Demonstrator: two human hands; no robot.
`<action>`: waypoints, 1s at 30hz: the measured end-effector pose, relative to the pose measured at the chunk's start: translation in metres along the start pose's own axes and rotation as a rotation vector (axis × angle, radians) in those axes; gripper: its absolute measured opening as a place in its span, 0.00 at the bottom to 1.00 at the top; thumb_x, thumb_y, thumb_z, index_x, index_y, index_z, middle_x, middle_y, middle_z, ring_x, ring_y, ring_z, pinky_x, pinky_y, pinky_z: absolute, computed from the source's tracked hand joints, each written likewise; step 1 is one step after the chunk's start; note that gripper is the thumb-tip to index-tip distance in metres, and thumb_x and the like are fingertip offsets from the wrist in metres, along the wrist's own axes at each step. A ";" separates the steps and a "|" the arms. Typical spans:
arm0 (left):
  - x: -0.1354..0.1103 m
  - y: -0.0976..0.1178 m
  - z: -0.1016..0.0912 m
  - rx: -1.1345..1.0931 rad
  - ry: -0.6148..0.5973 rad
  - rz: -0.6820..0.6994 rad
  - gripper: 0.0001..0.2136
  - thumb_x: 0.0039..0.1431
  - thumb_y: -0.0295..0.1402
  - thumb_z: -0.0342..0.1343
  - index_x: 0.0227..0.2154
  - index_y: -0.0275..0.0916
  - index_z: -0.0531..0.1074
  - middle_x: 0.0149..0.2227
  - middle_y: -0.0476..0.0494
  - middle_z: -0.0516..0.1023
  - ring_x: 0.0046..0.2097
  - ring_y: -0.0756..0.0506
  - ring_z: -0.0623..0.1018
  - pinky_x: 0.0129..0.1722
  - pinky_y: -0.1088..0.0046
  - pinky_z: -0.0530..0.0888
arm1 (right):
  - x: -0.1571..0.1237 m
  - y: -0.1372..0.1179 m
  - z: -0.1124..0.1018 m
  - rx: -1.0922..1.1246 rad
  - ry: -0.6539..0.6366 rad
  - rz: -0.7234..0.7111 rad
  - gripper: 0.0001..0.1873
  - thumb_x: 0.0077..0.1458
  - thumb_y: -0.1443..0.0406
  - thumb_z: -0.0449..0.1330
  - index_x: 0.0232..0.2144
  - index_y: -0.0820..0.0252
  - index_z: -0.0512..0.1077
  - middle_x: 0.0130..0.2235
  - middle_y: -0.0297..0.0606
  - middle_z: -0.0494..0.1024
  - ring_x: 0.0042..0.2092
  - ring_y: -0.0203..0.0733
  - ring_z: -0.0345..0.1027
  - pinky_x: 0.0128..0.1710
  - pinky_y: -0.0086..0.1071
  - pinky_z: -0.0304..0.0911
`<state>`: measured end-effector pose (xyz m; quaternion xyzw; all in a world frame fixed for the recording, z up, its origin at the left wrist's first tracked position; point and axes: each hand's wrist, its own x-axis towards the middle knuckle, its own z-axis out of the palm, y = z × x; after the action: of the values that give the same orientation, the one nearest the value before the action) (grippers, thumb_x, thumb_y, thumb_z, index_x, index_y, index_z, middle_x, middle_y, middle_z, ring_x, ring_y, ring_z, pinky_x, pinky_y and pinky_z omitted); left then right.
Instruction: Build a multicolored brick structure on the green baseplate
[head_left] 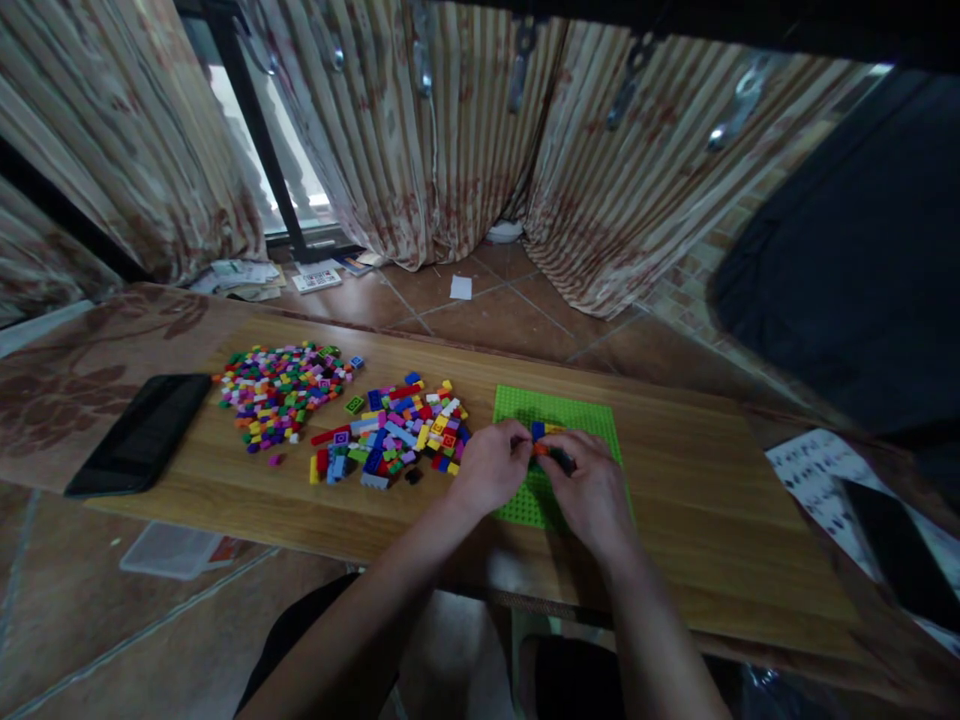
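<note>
Over a green studded baseplate (517, 512), my two hands come together at a small orange toy brick (539, 449). My left hand (495, 465) has its fingers curled, the tips pinched at the brick's left side. From the right, my right hand (592, 490) pinches the same brick between thumb and fingers. Just beyond the fingertips, a blue brick (538, 429) and a partly covered yellow brick (556, 428) are on the plate. Whether the orange brick touches the plate is hidden by my fingers.
Left of the plate lies a pile of mixed bricks (397, 430), with a heap of smaller pieces (285, 390) farther left. A black tablet (142, 435) rests at the wooden board's (712, 480) left end. At right are a printed sheet (814, 480) and a dark phone-like slab (896, 550).
</note>
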<state>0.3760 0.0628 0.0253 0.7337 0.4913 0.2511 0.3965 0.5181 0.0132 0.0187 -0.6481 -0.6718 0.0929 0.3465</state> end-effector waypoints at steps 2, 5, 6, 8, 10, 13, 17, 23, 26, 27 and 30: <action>0.000 0.000 0.001 0.011 0.000 0.000 0.10 0.60 0.27 0.49 0.35 0.39 0.77 0.36 0.47 0.81 0.38 0.47 0.78 0.39 0.74 0.72 | 0.000 -0.002 0.000 0.002 0.005 0.001 0.08 0.57 0.65 0.57 0.36 0.57 0.77 0.39 0.41 0.79 0.43 0.49 0.68 0.45 0.41 0.62; 0.000 0.000 0.002 0.016 0.004 0.002 0.11 0.60 0.27 0.49 0.36 0.39 0.77 0.36 0.47 0.82 0.39 0.47 0.79 0.39 0.74 0.72 | 0.000 -0.004 -0.001 -0.009 0.010 0.002 0.08 0.57 0.65 0.57 0.36 0.58 0.77 0.39 0.41 0.79 0.43 0.49 0.68 0.45 0.41 0.63; 0.000 0.000 0.002 0.019 0.005 0.000 0.11 0.60 0.27 0.49 0.36 0.39 0.77 0.36 0.47 0.82 0.39 0.47 0.79 0.39 0.74 0.72 | 0.000 -0.004 -0.001 -0.012 0.009 0.001 0.08 0.57 0.65 0.57 0.36 0.58 0.77 0.39 0.41 0.79 0.43 0.49 0.68 0.45 0.42 0.63; 0.000 -0.001 0.002 0.030 0.006 -0.001 0.11 0.60 0.27 0.49 0.36 0.40 0.77 0.36 0.47 0.82 0.39 0.47 0.79 0.38 0.74 0.72 | 0.000 -0.004 -0.001 -0.017 0.006 -0.005 0.08 0.57 0.65 0.57 0.35 0.58 0.77 0.39 0.41 0.79 0.43 0.49 0.68 0.45 0.42 0.63; 0.000 -0.001 0.002 0.045 0.008 -0.001 0.11 0.60 0.27 0.49 0.36 0.40 0.77 0.36 0.47 0.82 0.38 0.47 0.79 0.38 0.74 0.72 | 0.000 -0.004 -0.001 -0.021 0.004 -0.014 0.09 0.57 0.66 0.57 0.35 0.57 0.77 0.39 0.41 0.79 0.43 0.49 0.68 0.45 0.42 0.63; 0.000 -0.002 0.004 0.063 0.014 -0.006 0.10 0.60 0.27 0.50 0.36 0.40 0.77 0.36 0.48 0.82 0.39 0.47 0.79 0.38 0.74 0.72 | 0.000 -0.002 0.000 -0.014 0.006 -0.019 0.08 0.56 0.66 0.57 0.35 0.57 0.78 0.39 0.41 0.79 0.43 0.48 0.68 0.46 0.42 0.63; 0.000 -0.002 0.007 0.077 0.022 0.000 0.10 0.60 0.28 0.51 0.36 0.40 0.77 0.37 0.47 0.82 0.40 0.47 0.80 0.40 0.74 0.73 | 0.000 0.001 -0.001 0.029 0.027 0.020 0.09 0.55 0.64 0.59 0.35 0.57 0.78 0.40 0.42 0.79 0.44 0.48 0.69 0.46 0.43 0.64; 0.000 -0.003 0.009 0.096 0.034 -0.009 0.09 0.61 0.29 0.51 0.36 0.41 0.77 0.36 0.48 0.82 0.39 0.47 0.80 0.39 0.74 0.73 | 0.002 0.005 -0.006 0.094 0.156 0.182 0.14 0.55 0.59 0.57 0.35 0.60 0.78 0.38 0.44 0.79 0.41 0.48 0.71 0.45 0.43 0.65; 0.001 -0.002 0.009 0.097 0.037 -0.028 0.09 0.61 0.30 0.52 0.37 0.42 0.77 0.37 0.47 0.83 0.40 0.47 0.80 0.39 0.74 0.73 | 0.002 0.012 -0.005 0.069 0.213 0.289 0.19 0.55 0.55 0.56 0.38 0.63 0.77 0.39 0.48 0.79 0.41 0.50 0.72 0.45 0.45 0.65; 0.001 -0.002 0.009 0.095 0.038 -0.033 0.09 0.61 0.30 0.52 0.37 0.42 0.77 0.38 0.47 0.83 0.40 0.47 0.80 0.40 0.74 0.73 | 0.002 0.015 -0.004 0.059 0.215 0.324 0.21 0.54 0.54 0.56 0.40 0.64 0.77 0.41 0.50 0.79 0.42 0.51 0.72 0.45 0.46 0.65; 0.002 0.000 0.009 0.086 0.044 -0.031 0.09 0.62 0.30 0.52 0.38 0.42 0.77 0.38 0.47 0.83 0.40 0.47 0.81 0.41 0.74 0.74 | 0.002 0.022 0.000 0.033 0.199 0.390 0.26 0.53 0.52 0.56 0.44 0.66 0.76 0.44 0.53 0.79 0.45 0.54 0.71 0.47 0.49 0.64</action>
<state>0.3832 0.0614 0.0203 0.7366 0.5217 0.2396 0.3575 0.5361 0.0180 0.0068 -0.7659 -0.4947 0.1045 0.3973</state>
